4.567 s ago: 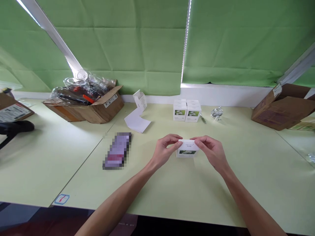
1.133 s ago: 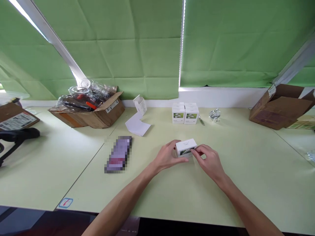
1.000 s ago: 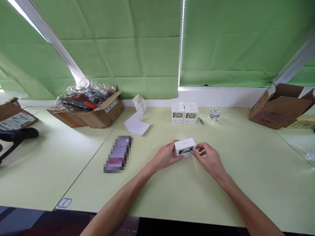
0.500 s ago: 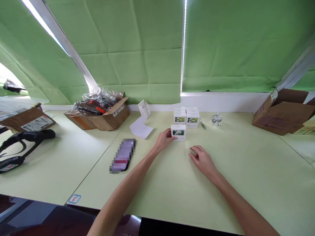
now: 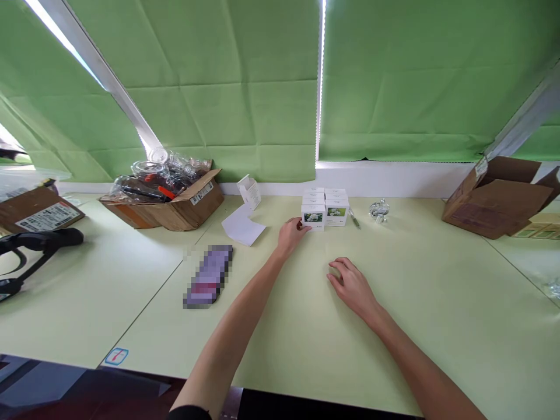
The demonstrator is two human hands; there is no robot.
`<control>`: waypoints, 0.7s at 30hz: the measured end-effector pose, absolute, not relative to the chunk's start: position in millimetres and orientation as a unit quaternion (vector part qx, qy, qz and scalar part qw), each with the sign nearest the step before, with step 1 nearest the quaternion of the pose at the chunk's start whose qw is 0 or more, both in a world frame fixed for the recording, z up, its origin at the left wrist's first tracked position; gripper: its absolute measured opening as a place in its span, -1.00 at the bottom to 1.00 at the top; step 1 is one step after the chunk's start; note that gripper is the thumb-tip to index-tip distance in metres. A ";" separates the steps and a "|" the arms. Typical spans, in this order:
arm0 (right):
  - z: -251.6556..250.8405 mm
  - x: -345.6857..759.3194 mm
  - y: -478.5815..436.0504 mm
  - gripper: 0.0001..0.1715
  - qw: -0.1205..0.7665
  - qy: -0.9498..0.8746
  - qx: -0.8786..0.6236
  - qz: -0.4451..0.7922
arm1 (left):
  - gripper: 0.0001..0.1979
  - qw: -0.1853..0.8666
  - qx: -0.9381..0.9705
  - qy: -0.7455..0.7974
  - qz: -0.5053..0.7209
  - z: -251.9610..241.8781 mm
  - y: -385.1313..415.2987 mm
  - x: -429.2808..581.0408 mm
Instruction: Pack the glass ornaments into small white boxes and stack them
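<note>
My left hand (image 5: 292,234) grips the left side of a small white box (image 5: 313,218) with a picture of white flowers on its front. That box stands upright at the front of the left row of similar boxes. Beside it, in the right row, is another white flower box (image 5: 336,214), with more of the same kind behind. My right hand (image 5: 352,286) hovers over or rests on the table, closer to me; which of these I cannot tell. Its fingers are curved and apart, with nothing between them.
A green pen (image 5: 354,219) and a clear plastic-wrapped item (image 5: 378,211) lie right of the boxes. To the left are a white paper sheet (image 5: 243,226), an opened white carton (image 5: 249,192), a phone (image 5: 209,276) and a cardboard box (image 5: 175,208) of wrapped items. Another cardboard box (image 5: 494,198) stands at right.
My left hand has pushed the white box away from me, up against the left row of boxes. My right hand stays in nearly the same place. The view has shifted slightly.
</note>
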State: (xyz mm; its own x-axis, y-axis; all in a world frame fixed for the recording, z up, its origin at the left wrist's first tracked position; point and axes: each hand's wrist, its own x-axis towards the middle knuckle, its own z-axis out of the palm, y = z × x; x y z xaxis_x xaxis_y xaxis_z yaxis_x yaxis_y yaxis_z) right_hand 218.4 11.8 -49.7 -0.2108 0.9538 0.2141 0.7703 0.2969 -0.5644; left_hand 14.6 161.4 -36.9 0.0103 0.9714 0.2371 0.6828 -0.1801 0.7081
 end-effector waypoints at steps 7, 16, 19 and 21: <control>-50.8 221.0 12.1 -0.65 0.253 -0.769 -0.564 0.160 | -0.80 0.162 0.692 0.632 0.309 -35.2 163.6 19.8; -57.2 221.8 11.7 -0.64 0.252 -0.776 -0.561 0.141 | -0.46 0.103 0.745 0.592 0.290 -29.2 155.5 -10.4; -57.9 220.6 10.3 -0.63 0.242 -0.779 -0.565 0.128 | -0.57 0.072 0.753 0.585 0.291 -11.4 159.3 -38.5; -58.1 219.8 9.5 -0.63 0.234 -0.781 -0.566 0.125 | -0.64 0.047 0.739 0.599 0.303 5.3 167.2 -58.7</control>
State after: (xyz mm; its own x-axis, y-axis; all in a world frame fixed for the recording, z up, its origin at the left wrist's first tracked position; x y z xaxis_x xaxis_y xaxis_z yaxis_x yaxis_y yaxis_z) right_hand 219.8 9.5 -58.1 -0.2508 0.9417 0.2240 0.8253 0.3290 -0.4590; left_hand -58.7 167.2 5.3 0.0979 0.9147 0.3921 0.8583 -0.2770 0.4319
